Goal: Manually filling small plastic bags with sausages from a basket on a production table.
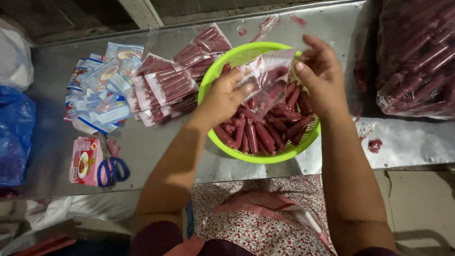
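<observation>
A lime-green plastic basket sits on the steel table, filled with several red sausages. Above it, both hands hold a clear plastic pouch with sausages showing inside. My left hand grips the pouch's left side. My right hand pinches its right edge near the opening.
Filled sausage pouches are stacked left of the basket, beside a pile of empty printed pouches. Blue-handled scissors lie on a pink packet near the front edge. A big bag of sausages rests at right. Blue bag far left.
</observation>
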